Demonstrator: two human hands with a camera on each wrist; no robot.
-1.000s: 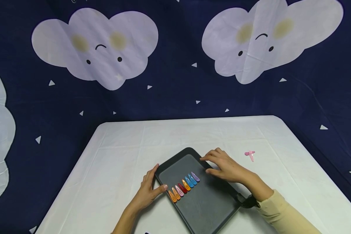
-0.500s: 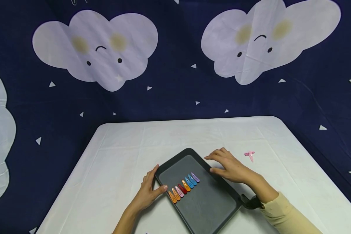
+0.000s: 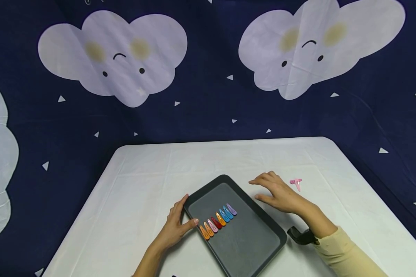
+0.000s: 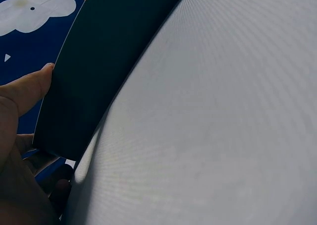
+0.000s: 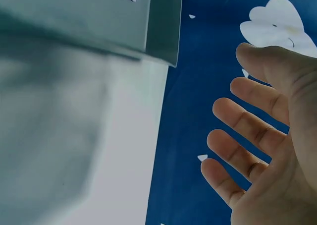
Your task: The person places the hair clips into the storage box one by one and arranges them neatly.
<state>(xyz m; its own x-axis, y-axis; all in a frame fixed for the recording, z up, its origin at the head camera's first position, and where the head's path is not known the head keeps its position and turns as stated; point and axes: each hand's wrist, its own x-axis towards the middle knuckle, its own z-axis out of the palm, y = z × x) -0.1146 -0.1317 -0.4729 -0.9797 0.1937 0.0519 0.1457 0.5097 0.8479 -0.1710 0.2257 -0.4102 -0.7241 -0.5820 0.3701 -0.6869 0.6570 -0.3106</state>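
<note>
A dark grey rectangular baking tray lies at an angle on the white table. Several snap hair clips in orange, pink, red, blue and purple form a slanting row inside it. My left hand holds the tray's left corner, thumb on the rim; the left wrist view shows the tray's outer wall beside the thumb. Beyond the tray's right side, my right hand hovers with spread fingers and nothing in it. Just past that hand lie pink hair clips, one across another.
A white cloth covers the table. Behind it hangs a dark blue curtain printed with clouds and triangles. Something black sits at my right wrist. A sliver of a dark object shows at the bottom edge.
My right hand has drawn away from the tray's right rim, moving right toward the pink clips. My left hand, the tray and the clips keep their places.
</note>
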